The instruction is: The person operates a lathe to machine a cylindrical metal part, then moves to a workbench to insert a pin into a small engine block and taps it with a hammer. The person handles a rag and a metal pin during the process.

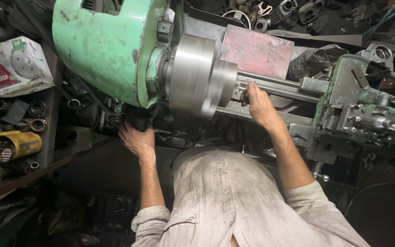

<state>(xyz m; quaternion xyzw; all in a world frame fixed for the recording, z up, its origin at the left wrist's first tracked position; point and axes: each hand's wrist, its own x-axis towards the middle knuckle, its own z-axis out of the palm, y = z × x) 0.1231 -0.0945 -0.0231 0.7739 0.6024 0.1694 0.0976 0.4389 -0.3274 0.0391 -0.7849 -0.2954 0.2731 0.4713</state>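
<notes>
Your right hand (258, 104) clamps the lathe bed rail (275, 88) just beside the blurred chuck (197, 75); left hand (136, 139) grips a dark control (136, 122) under the green headstock (106, 45).

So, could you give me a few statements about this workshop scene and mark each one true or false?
1. The right hand is up at the lathe bed, close beside the metal chuck. True.
2. The left hand rests on the white box. False: it reaches under the green headstock, well apart from the box.
3. The chuck looks blurred, as if turning. True.
4. The yellow object lies on the tool carriage. False: it lies on the shelf at the far left.
5. The person wears dark gloves. False: both hands are bare.
</notes>
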